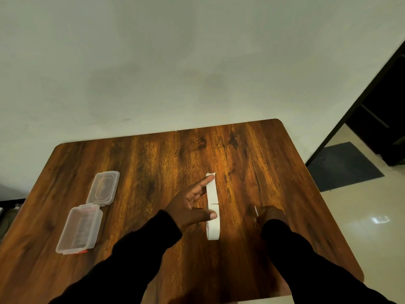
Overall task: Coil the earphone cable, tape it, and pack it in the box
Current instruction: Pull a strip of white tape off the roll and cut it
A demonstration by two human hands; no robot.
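The left hand (190, 207) pinches the white tape roll (213, 216) on edge between forefinger and thumb, probably to steady it for cutting, while the right hand's (272, 216) grip is unclear, the earphone cable unseen, and the clear plastic box (79, 229) open.

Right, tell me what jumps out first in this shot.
The white tape stands on edge mid-table, stretched between forefinger and thumb of the left hand. A clear box lies open at the left of the wooden table, its lid just beyond it. The right hand grips a thin object, too dim to name.
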